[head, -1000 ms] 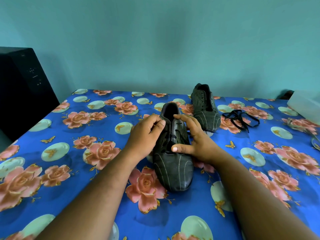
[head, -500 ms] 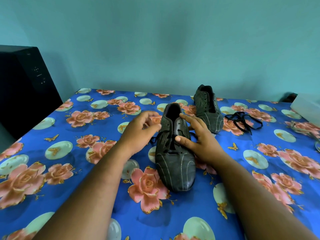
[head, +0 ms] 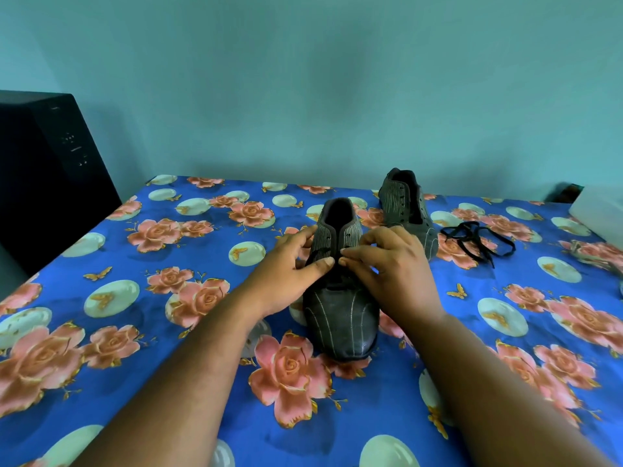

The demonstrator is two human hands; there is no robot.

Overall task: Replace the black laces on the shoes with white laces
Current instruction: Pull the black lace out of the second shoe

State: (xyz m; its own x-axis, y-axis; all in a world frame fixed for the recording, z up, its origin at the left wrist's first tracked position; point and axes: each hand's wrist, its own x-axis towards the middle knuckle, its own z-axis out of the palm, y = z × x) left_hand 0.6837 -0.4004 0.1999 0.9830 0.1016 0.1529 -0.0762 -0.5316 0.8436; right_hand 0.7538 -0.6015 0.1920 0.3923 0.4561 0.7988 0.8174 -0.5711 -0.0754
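No legible text

No text, brand, number or sign can be read. The black cabinet [head: 50,170] at the left bears small pale markings on its front face, too small and blurred to make out.

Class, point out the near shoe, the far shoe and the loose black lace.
near shoe [head: 340,318], head view, on its toe cap.
far shoe [head: 403,205], head view, on its eyelet side.
loose black lace [head: 477,239], head view, on its tangled middle.

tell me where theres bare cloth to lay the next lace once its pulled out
Broad bare cloth lies left of the near shoe, out toward the black box. More lies front right, beside the right forearm. It is crowded behind: far shoe, loose black lace, and both hands, left hand and right hand, at the eyelets.
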